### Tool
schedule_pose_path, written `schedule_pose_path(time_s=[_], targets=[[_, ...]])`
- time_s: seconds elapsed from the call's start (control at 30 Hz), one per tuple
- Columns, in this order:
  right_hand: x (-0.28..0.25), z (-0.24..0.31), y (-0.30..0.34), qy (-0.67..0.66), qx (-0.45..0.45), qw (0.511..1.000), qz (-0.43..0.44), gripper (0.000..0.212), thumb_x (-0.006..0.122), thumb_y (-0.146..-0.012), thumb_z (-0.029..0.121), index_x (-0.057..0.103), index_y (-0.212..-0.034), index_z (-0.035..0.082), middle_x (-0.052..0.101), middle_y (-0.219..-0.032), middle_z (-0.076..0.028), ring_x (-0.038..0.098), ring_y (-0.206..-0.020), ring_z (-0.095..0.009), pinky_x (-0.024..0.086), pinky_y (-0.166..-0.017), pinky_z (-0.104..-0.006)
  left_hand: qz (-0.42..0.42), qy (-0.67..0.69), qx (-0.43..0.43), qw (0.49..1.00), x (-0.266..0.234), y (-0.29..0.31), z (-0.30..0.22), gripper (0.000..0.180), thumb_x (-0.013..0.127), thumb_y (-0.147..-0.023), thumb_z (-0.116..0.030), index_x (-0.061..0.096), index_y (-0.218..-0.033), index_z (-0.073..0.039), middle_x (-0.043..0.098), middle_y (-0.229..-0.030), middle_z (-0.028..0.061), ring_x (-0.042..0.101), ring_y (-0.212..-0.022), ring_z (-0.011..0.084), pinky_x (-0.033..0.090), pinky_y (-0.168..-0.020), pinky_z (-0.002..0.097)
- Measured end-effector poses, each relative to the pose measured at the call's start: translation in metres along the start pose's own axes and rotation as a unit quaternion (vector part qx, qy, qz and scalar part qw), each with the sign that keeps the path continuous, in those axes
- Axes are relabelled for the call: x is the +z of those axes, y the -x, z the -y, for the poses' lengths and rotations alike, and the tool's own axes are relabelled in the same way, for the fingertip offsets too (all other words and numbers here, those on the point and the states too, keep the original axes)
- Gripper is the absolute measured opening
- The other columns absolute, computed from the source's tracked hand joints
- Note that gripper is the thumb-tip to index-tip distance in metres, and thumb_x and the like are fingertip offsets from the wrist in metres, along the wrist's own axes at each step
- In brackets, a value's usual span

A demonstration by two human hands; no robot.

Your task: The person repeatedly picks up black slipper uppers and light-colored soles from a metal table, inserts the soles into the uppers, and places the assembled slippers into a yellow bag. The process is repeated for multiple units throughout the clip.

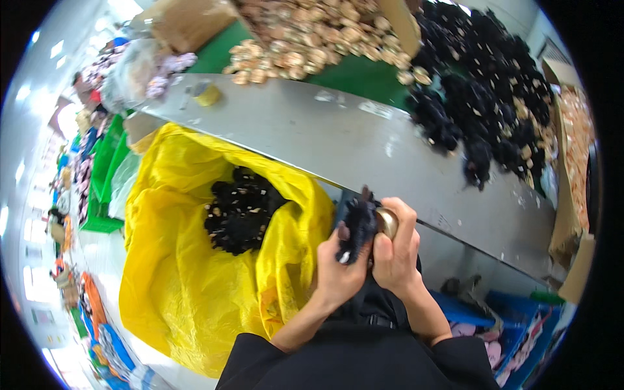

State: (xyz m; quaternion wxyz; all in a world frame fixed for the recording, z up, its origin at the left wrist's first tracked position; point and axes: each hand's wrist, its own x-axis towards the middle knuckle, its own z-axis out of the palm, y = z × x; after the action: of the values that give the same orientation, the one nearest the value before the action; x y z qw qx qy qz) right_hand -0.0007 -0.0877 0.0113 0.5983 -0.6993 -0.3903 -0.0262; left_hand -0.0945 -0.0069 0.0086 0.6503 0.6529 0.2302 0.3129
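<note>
My left hand is closed around a small black plush toy with brownish ear-like tips, just off the table's near edge. Pinched in my right hand is a round, shiny gold-coloured piece, held against the toy's right side. Whether the two are joined is hidden by my fingers. Left of my hands, a large yellow bag gapes, with a heap of black plush toys inside. Similar gold round pieces lie piled on the table's far side.
A grey metal table with a green surface runs across in front. More black plush toys are heaped at its right. Cardboard boxes stand at the right end. Green crates are at the left, blue bins below the table.
</note>
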Motion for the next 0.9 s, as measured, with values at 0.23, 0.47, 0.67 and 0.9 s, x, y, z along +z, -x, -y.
schedule_pose_path(time_s=[0.23,0.47,0.67,0.9], targets=[[0.003,0.025,-0.011,-0.019,-0.113,0.991,0.073,0.042,0.058,-0.101,0.032,0.054,-0.130,0.001,0.049,-0.087,-0.014,0.050,-0.074,-0.026,0.044,-0.066,-0.0381,0.053,0.065,-0.018,0.996,-0.026,0.004,-0.021,0.016,0.064,-0.100,-0.008,0.066,-0.110,0.004,0.069,-0.095,0.0033,0.062,-0.088,0.0086,0.052,-0.077,0.0274],[0.006,0.035,-0.015,-0.054,-0.088,0.994,0.039,0.041,0.080,-0.084,0.030,0.061,-0.105,0.001,0.056,-0.071,-0.005,0.052,-0.059,-0.017,0.044,-0.058,-0.0271,0.068,0.165,-0.062,0.982,-0.038,0.009,-0.033,0.024,0.063,-0.102,-0.015,0.068,-0.114,0.005,0.070,-0.099,0.0012,0.062,-0.090,0.0074,0.052,-0.080,0.0251],[-0.020,0.038,-0.009,-0.036,-0.030,0.998,-0.048,0.030,0.079,-0.081,0.019,0.062,-0.099,0.003,0.053,-0.065,-0.003,0.048,-0.055,-0.010,0.042,-0.053,-0.0245,0.166,0.197,-0.156,0.954,-0.031,-0.005,-0.036,0.023,0.068,-0.097,-0.006,0.069,-0.118,0.002,0.070,-0.108,0.0010,0.065,-0.096,0.0096,0.052,-0.088,0.0253],[-0.073,0.007,0.004,-0.026,0.019,0.990,-0.138,0.029,0.079,-0.084,0.021,0.062,-0.099,0.003,0.053,-0.065,-0.002,0.048,-0.055,-0.008,0.041,-0.052,-0.0248,0.279,0.378,-0.307,0.828,0.034,-0.015,-0.021,0.029,0.072,-0.097,-0.016,0.067,-0.120,0.000,0.072,-0.108,0.0059,0.070,-0.096,0.0155,0.057,-0.088,0.0313]])
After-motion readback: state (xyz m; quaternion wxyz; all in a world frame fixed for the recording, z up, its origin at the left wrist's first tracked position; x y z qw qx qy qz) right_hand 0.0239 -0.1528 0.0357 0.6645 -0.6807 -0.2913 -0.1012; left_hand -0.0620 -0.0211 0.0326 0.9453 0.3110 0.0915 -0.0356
